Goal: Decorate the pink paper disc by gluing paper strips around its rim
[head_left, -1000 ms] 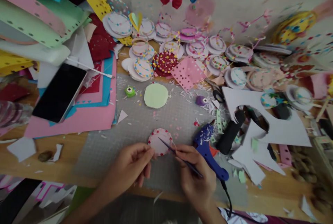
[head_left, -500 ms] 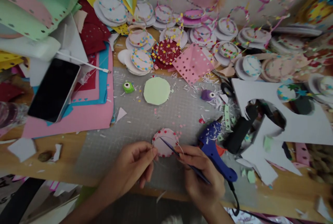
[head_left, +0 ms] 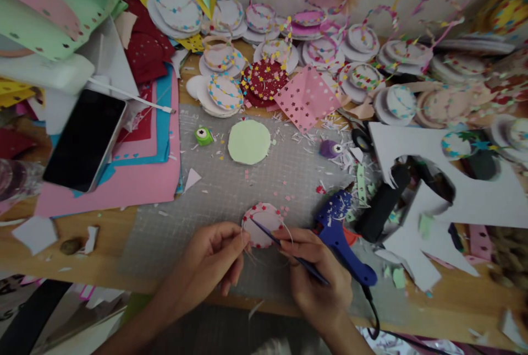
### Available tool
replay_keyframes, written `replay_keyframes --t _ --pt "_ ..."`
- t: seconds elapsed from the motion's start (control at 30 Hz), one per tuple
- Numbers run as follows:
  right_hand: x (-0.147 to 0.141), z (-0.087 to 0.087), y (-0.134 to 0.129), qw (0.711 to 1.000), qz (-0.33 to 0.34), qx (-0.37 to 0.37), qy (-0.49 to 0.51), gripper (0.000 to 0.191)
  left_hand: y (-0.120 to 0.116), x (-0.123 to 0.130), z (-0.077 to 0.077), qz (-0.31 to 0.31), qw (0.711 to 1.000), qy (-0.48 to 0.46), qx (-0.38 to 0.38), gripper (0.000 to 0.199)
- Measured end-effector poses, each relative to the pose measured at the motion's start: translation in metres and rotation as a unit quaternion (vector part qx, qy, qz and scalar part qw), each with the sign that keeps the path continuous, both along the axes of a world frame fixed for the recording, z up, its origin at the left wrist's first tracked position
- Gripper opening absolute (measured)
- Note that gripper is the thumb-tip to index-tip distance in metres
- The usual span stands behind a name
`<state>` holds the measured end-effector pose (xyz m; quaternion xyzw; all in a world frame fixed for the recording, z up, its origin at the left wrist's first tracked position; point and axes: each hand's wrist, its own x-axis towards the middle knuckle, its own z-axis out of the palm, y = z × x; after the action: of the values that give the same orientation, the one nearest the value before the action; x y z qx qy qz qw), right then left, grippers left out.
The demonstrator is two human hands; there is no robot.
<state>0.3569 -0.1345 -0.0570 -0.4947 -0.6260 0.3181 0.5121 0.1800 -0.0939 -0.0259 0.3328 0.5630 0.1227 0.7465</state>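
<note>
Between my hands is a round pink paper disc (head_left: 263, 234) with small red stars around its rim. My left hand (head_left: 216, 256) pinches its left edge, thumb against fingers. Thin white thread (head_left: 292, 236) loops by the disc's right edge, and fine strands hang near my left fingertips. In my right hand (head_left: 319, 272) is a slim dark blue pair of tweezers (head_left: 264, 228), gripped like a pen. Its tip lies over the upper left of the disc; whether it touches the paper I cannot tell.
A blue glue gun (head_left: 336, 234) with its cord lies right of my right hand. Ahead on the grey cutting mat (head_left: 214, 179) are a pale green disc (head_left: 249, 142), a green punch (head_left: 203, 136) and a purple punch (head_left: 331, 148). A phone (head_left: 84, 140) rests on coloured sheets at left.
The tweezers and my right hand have shifted slightly left. The thread loop on the right stands out wider from the disc. My left hand stays almost still.
</note>
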Motion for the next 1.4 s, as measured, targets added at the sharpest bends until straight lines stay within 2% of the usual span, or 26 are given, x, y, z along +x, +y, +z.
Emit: replay_keyframes --t 0.67,0.97,1.4 --pt "-0.0007 -0.0011 -0.0018 0.999 -0.033 -0.013 -0.002 0.032 -0.0019 -0.0018 0.0022 -0.003 1.0 0.009 0.01 0.035" --pt "-0.0015 0.0036 0.0016 0.999 -0.034 -0.024 -0.02 0.027 -0.0018 -0.0011 0.0017 0.001 1.0 0.006 0.015 0.034" --pt "0.0006 -0.0001 -0.0005 0.999 -0.028 -0.008 -0.015 0.033 -0.0015 -0.0009 0.0024 0.001 1.0 0.008 0.028 0.033"
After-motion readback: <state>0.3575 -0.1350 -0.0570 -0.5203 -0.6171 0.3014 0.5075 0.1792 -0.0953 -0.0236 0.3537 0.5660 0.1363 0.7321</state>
